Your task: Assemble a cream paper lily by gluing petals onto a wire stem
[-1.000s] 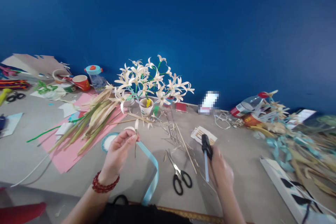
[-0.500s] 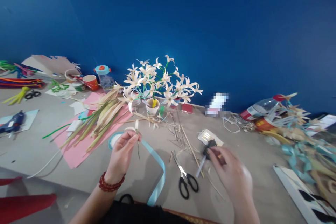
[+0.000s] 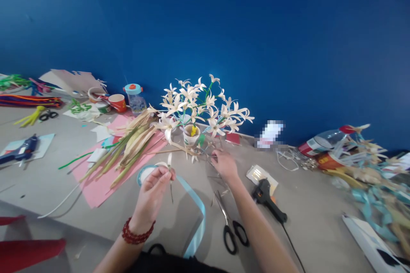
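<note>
Between the thumb and fingers of my left hand (image 3: pixel 156 182) is a small cream husk flower (image 3: pixel 169 161) on a thin dark stem, petals pointing up. Stretched forward, my right hand (image 3: pixel 224 164) is down among the thin twigs (image 3: pixel 211 175) in front of the flower cups. Its fingertips are drawn together at the scraps; what they pinch is too small to make out. Black-handled scissors (image 3: pixel 228 224) lie partly open beneath my right forearm. A black glue gun (image 3: pixel 267 200) rests to the right of that arm, beside a white pad (image 3: pixel 261 175).
Cream flowers (image 3: pixel 208 106) stand in cups, one a white paper cup (image 3: pixel 191 137), against the blue wall. Dried husks (image 3: pixel 128 149) lie on pink paper (image 3: pixel 91 192). Blue ribbon (image 3: pixel 200 209) trails from its roll (image 3: pixel 142 172). At right are a plastic bottle (image 3: pixel 326 140) and a white box (image 3: pixel 361 239).
My right hand has left the glue gun and moved left and farther out to the twigs. My left hand keeps holding the flower. The view has shifted slightly.
</note>
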Tool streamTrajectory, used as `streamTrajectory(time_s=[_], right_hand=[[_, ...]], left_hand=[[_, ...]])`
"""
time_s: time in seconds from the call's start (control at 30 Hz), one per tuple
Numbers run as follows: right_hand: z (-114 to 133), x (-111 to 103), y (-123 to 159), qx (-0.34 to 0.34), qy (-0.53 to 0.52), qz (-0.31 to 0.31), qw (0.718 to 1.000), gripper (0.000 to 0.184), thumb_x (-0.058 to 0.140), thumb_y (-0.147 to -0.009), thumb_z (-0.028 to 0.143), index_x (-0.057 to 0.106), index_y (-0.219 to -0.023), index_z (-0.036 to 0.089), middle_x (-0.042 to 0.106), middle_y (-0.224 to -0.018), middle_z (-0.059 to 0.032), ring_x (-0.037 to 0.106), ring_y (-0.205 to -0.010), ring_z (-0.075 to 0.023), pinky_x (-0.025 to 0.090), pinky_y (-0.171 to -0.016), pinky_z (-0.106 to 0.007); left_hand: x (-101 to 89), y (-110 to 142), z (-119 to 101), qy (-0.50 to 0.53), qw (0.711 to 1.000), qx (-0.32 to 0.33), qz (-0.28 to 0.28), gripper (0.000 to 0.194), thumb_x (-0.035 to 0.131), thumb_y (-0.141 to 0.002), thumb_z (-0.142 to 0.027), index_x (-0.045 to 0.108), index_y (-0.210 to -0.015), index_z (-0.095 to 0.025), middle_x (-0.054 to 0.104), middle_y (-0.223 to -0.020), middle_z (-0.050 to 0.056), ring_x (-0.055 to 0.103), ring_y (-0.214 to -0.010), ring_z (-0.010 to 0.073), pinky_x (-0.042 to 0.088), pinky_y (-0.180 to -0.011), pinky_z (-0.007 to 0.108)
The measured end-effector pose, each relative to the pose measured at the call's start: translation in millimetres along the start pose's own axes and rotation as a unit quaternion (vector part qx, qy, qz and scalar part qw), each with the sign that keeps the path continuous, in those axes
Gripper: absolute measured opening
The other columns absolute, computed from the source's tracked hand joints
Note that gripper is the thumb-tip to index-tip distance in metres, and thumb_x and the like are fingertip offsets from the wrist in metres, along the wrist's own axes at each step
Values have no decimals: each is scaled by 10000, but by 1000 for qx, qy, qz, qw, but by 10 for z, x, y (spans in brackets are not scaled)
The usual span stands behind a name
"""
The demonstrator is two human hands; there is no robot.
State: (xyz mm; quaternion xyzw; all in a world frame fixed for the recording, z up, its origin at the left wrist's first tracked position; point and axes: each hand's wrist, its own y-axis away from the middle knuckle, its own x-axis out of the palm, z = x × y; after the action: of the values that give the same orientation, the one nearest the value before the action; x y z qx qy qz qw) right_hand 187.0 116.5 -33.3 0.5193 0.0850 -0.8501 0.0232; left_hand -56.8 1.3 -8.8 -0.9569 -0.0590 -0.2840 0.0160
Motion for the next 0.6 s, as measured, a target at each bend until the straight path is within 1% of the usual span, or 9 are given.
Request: streamTrajectory(time_s=[0.1,0.2,0.27,0.33,0.43,0.47,0.5,0.57,0.6], right_hand=[[-65,68,-42,8,-22,9,1000,86,609,-797,132,634,-766,208,676,-941,-83,598,-934,-235,397,-832,-309],[-110,27,-17,18,-67,22,997,97,600,-789,156,593,-710,211,670,-870,-62,599,-892,-222,403,-813,-302],[-122,-57,63,23,-113,39,992,78,595,-802,211,578,-726,213,663,-807,-47,604,-817,-213,420,-754,-298],[-105,-181,211,25,-170,63,983,98,574,-839,292,569,-780,215,668,-777,-34,611,-751,-199,439,-695,-288],[-8,-399,524,22,-263,97,960,159,527,-894,370,552,-859,217,698,-839,-34,630,-772,-179,465,-693,-272],[42,-466,634,24,-316,109,942,164,539,-897,378,552,-870,217,699,-853,-33,630,-787,-172,466,-703,-267],[96,-524,737,32,-390,122,912,166,578,-887,378,557,-866,215,696,-848,-30,626,-790,-165,463,-711,-262],[208,-604,911,56,-521,142,840,189,676,-845,366,573,-835,208,681,-788,-17,612,-755,-148,451,-701,-248],[261,-625,978,68,-568,150,807,205,719,-820,356,583,-815,203,672,-753,-11,605,-727,-138,445,-689,-240]], left_hand=[[41,-5,-2,-1,1000,-9,17,100,692,-836,-261,633,-795,-190,597,-757,18,548,-829,161,407,-824,283],[92,2,10,0,999,-22,31,118,693,-838,-272,630,-782,-189,593,-751,15,539,-812,153,400,-799,267],[127,10,28,-5,999,-36,35,130,697,-836,-284,631,-779,-188,600,-750,15,537,-799,148,398,-778,257],[168,17,53,-12,998,-54,39,135,706,-830,-289,636,-778,-186,609,-750,17,538,-785,145,400,-759,250],[267,22,84,-23,995,-79,52,119,719,-817,-279,652,-785,-187,627,-770,20,557,-785,146,409,-758,250],[313,23,87,-27,994,-87,60,111,723,-813,-275,661,-786,-187,635,-780,22,567,-791,148,413,-765,253],[365,25,85,-33,993,-92,70,104,727,-808,-270,671,-784,-186,643,-794,26,577,-804,153,417,-774,257],[479,29,70,-45,989,-97,99,97,736,-797,-263,693,-774,-180,660,-841,40,594,-842,166,425,-792,266],[534,32,59,-49,987,-99,116,99,741,-791,-262,700,-762,-176,666,-876,49,599,-866,174,430,-802,271]])
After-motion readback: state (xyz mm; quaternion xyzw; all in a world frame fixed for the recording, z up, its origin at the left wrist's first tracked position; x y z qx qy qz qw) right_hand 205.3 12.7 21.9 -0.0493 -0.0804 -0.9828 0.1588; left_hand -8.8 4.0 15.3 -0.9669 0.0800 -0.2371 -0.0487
